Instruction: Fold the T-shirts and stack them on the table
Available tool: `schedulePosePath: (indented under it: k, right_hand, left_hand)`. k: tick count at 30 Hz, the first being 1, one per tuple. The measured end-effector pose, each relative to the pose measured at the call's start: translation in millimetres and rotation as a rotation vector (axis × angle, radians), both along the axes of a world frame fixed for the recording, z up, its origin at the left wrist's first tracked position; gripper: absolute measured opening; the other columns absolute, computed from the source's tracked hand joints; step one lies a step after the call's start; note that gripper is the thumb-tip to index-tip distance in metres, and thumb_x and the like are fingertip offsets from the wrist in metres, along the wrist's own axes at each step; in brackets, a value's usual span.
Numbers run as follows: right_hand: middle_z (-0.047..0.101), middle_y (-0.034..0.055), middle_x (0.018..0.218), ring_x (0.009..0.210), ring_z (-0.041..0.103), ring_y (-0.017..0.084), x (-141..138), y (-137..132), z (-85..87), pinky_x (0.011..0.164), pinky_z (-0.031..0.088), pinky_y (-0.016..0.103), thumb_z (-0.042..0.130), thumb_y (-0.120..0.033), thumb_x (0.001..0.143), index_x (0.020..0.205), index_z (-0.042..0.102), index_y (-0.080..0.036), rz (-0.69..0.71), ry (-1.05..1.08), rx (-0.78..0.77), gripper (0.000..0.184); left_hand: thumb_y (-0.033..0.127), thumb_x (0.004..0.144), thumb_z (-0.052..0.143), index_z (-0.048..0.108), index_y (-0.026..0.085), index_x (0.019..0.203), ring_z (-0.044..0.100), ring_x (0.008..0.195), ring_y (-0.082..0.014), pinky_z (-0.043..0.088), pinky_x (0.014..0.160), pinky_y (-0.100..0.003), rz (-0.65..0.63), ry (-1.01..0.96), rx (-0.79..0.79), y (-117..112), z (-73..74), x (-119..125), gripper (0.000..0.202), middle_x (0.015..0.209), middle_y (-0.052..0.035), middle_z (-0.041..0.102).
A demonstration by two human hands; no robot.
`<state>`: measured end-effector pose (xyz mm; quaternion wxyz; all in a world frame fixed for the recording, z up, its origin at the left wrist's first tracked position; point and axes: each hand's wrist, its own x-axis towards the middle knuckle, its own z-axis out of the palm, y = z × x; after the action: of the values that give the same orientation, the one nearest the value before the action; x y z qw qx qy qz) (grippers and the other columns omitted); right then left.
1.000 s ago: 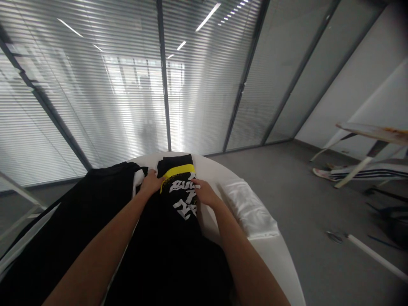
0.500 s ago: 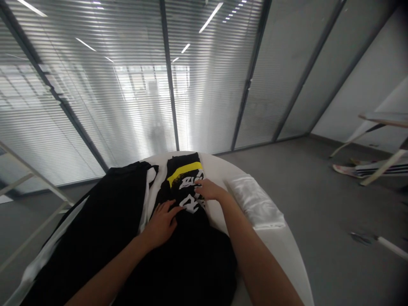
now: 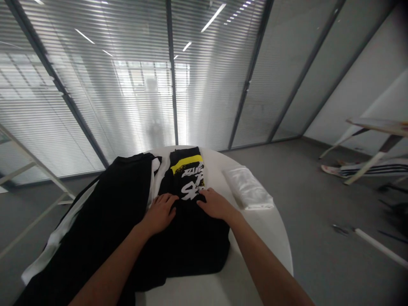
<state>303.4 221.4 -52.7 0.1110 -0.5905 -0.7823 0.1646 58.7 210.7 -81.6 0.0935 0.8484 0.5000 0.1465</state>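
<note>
**Two open hands pressed flat on a folded black garment**

The left hand (image 3: 158,213) and the right hand (image 3: 216,204) both lie open and palm-down, gripping nothing. They rest side by side on a folded black cloth garment (image 3: 186,250), which sits on a round white desk (image 3: 255,238). The fingers of the left hand are spread on the cloth just below and to the left of the print. The fingertips of the right hand touch the bottom of the white lettering.

The upper part of the garment carries a yellow band (image 3: 187,164) across it, and below that the white brush-style lettering (image 3: 189,185). Along its left side lies a larger black garment with a white side stripe (image 3: 105,212), touching it and hanging over the edge of the desk. To the right, near the right hand, a flat, translucent white plastic packet (image 3: 247,188) lies on the desk.

Behind the desk runs a glass partition with slatted blinds (image 3: 127,85), and grey flooring (image 3: 306,199) spreads to the right. Further right stands a pale folding table (image 3: 379,126), with a black-and-white striped trouser leg ending in a white shoe (image 3: 331,171) under it. A white rod (image 3: 379,247) lies on the floor, and a pale metal frame (image 3: 32,163) stands at the left.
</note>
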Motion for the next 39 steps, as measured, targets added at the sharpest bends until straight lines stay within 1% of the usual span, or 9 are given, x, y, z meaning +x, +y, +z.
schedulePosePath:
  k: [3,6,10,13,15,23,28,35,39]
  right_hand:
    - [0.050,0.0180,0.131,0.114,0.056,0.031,-8.1,-22.5,-4.4,0.092,0.042,0.037,0.057,-0.046,0.085,0.142,0.043,-0.017,-0.083,-0.031,0.016,0.065]
    - [0.047,0.0190,0.132,0.112,0.056,0.035,-18.0,-33.1,-1.6,0.088,0.043,0.042,0.056,-0.051,0.084,0.144,0.039,-0.019,-0.123,-0.090,0.060,0.070]
    - [0.050,0.0198,0.128,0.109,0.055,0.037,-27.6,-39.0,4.8,0.082,0.044,0.044,0.054,-0.052,0.085,0.131,0.050,-0.019,-0.136,-0.159,0.163,0.058]
    - [0.058,0.0177,0.115,0.099,0.060,0.035,-28.6,-40.8,5.3,0.079,0.044,0.043,0.052,-0.059,0.085,0.115,0.059,-0.019,-0.062,-0.198,0.126,0.051]
    - [0.061,0.0155,0.110,0.096,0.062,0.033,-26.9,-40.0,4.1,0.078,0.045,0.042,0.053,-0.060,0.083,0.111,0.060,-0.019,-0.010,-0.215,0.096,0.050]
    - [0.066,0.0081,0.106,0.094,0.065,0.027,-26.1,-34.0,0.5,0.075,0.046,0.035,0.058,-0.050,0.083,0.110,0.060,-0.022,0.041,-0.239,0.132,0.040]
    - [0.067,0.0081,0.103,0.091,0.065,0.027,-30.9,-34.1,-2.5,0.072,0.046,0.034,0.054,-0.044,0.086,0.107,0.061,-0.021,0.083,-0.246,0.188,0.032]
    - [0.069,0.0084,0.101,0.090,0.066,0.026,-33.0,-27.5,-14.0,0.072,0.045,0.034,0.048,-0.040,0.088,0.110,0.057,-0.020,0.074,-0.213,0.167,0.031]
    - [0.069,0.0086,0.102,0.093,0.066,0.025,-31.7,-27.2,-13.7,0.074,0.045,0.034,0.048,-0.040,0.089,0.108,0.058,-0.020,0.092,-0.204,0.170,0.029]
  left_hand:
    - [0.025,0.090,0.044,0.052,0.026,0.127,0.048,0.123,-0.0234,0.033,0.108,-0.042,-0.019,-0.002,0.002,-0.1,-1.6,-2.5,0.038,0.128,-0.0066,0.055]
    - [0.024,0.089,0.045,0.053,0.026,0.126,0.050,0.121,-0.0229,0.033,0.109,-0.041,-0.019,-0.009,-0.001,1.1,-1.5,-3.2,0.038,0.127,-0.0071,0.055]
    - [0.022,0.087,0.046,0.056,0.025,0.122,0.051,0.120,-0.0221,0.033,0.109,-0.039,-0.006,-0.018,-0.011,3.5,-1.4,-3.2,0.037,0.125,-0.0073,0.054]
    - [0.023,0.087,0.046,0.055,0.024,0.122,0.051,0.118,-0.0224,0.035,0.107,-0.039,-0.005,-0.007,-0.004,4.0,-1.0,-2.9,0.036,0.124,-0.0078,0.054]
    - [0.024,0.088,0.046,0.055,0.024,0.123,0.051,0.117,-0.0225,0.035,0.106,-0.039,-0.001,0.009,0.007,3.6,-0.6,-2.5,0.036,0.124,-0.0077,0.054]
    - [0.024,0.088,0.045,0.055,0.026,0.124,0.052,0.115,-0.0224,0.037,0.103,-0.040,0.004,0.059,0.041,2.3,0.4,-0.4,0.037,0.123,-0.0067,0.054]
    - [0.023,0.088,0.046,0.055,0.026,0.125,0.052,0.115,-0.0220,0.036,0.103,-0.040,-0.008,0.056,0.045,3.3,-0.4,-1.2,0.038,0.123,-0.0070,0.054]
    - [0.023,0.089,0.046,0.055,0.026,0.126,0.052,0.114,-0.0221,0.037,0.104,-0.040,-0.023,0.041,0.063,6.1,-4.8,-2.8,0.039,0.122,-0.0070,0.055]
    - [0.024,0.089,0.046,0.055,0.027,0.128,0.052,0.115,-0.0222,0.038,0.103,-0.040,-0.032,0.039,0.052,6.6,-5.9,-4.4,0.039,0.123,-0.0070,0.054]
